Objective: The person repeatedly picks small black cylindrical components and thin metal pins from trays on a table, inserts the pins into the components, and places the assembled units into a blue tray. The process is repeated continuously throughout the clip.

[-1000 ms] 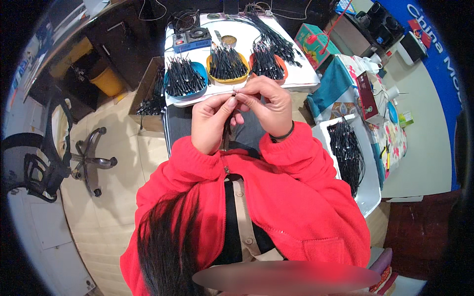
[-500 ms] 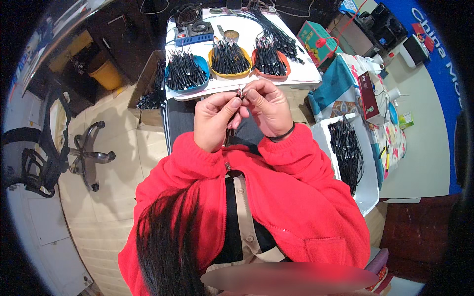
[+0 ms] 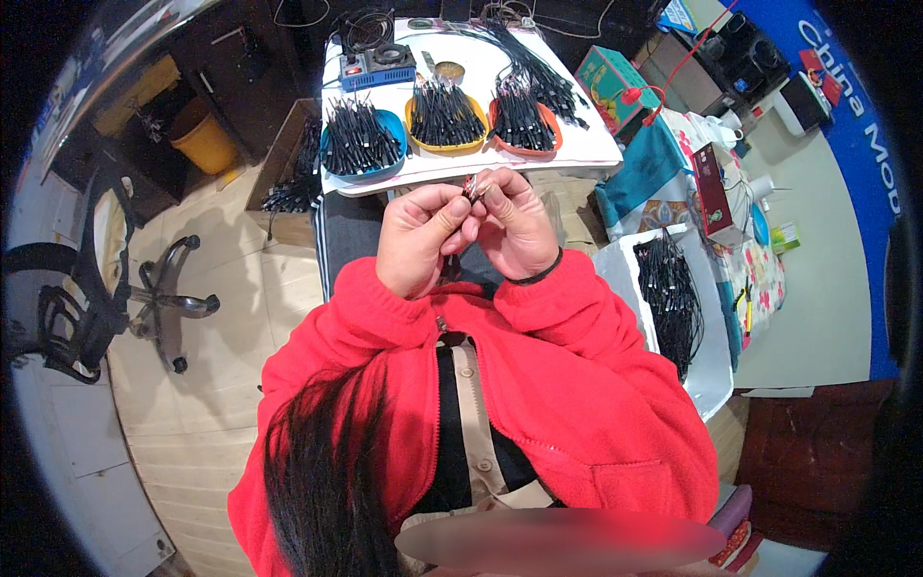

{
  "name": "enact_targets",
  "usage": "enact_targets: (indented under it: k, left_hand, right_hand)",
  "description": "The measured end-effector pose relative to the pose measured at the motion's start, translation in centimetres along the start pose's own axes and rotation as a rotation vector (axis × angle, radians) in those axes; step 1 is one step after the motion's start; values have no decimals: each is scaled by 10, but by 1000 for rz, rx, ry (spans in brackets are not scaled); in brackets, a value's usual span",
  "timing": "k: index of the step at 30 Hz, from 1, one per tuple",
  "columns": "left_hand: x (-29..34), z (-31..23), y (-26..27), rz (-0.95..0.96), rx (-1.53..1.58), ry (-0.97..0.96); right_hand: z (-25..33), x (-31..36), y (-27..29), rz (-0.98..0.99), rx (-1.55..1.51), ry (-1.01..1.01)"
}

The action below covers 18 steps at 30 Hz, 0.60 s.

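In front of my chest, both hands are raised and brought together at the fingertips. My left hand pinches a thin black cable between thumb and forefinger, and the cable hangs down below the palm. Its red and pale wire ends stick up between the fingertips. Closed around the same wire ends, my right hand has thumb and forefinger pressed together on them. Fingers cover most of the cable. Beyond the hands, on a white table, stand a blue tray, a yellow tray and an orange tray, each filled with black cables.
A blue device with a control knob and a small round tin sit behind the trays. More cables lie in a white foam box at right and a cardboard box at left. A wheeled chair stands left.
My right hand has come slightly lower and left, its fingers curling more tightly at the wire ends. My left hand stays nearly still on the cable.
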<state>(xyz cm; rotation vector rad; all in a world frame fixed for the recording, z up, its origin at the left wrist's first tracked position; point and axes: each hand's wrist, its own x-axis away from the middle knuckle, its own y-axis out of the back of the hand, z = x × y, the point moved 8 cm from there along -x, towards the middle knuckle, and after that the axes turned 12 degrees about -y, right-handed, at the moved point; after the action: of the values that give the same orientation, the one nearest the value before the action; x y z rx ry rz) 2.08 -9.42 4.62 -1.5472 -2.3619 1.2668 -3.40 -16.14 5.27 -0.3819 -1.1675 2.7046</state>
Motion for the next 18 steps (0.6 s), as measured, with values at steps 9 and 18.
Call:
enact_targets:
  k: [9, 18]
  left_hand:
    - [2, -3, 3, -6, -29, -8]
    - [5, -6, 4, 17, -176, -57]
  right_hand:
    - [32, 14, -19, -100, 735, 409]
    - [25, 15, -12, -185, 578, 203]
